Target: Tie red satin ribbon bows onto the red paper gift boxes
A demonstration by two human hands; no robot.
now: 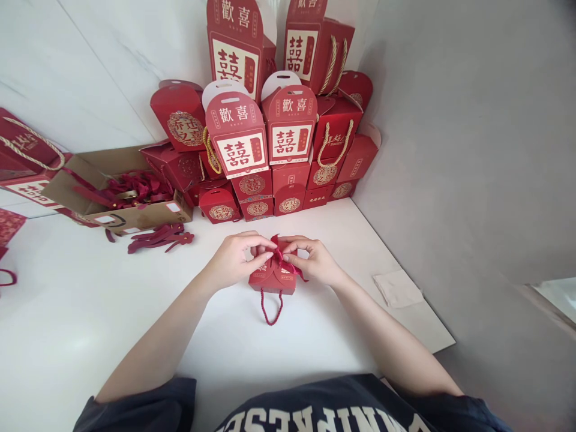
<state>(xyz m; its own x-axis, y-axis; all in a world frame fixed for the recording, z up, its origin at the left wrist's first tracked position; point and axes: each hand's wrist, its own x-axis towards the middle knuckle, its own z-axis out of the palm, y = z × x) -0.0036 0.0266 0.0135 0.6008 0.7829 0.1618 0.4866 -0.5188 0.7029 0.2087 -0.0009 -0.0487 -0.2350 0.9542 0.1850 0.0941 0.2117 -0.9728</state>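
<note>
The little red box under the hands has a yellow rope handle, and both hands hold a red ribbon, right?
Nearly: the rope handle is red, not yellow, as the head view shows. The left hand and right hand do hold a red ribbon above the little red box.

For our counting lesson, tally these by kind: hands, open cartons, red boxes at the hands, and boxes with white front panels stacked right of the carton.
Left hand and right hand: 2
Open carton: 1
Red box at the hands: 1
White-panelled boxes: 4
Total: 8
</note>
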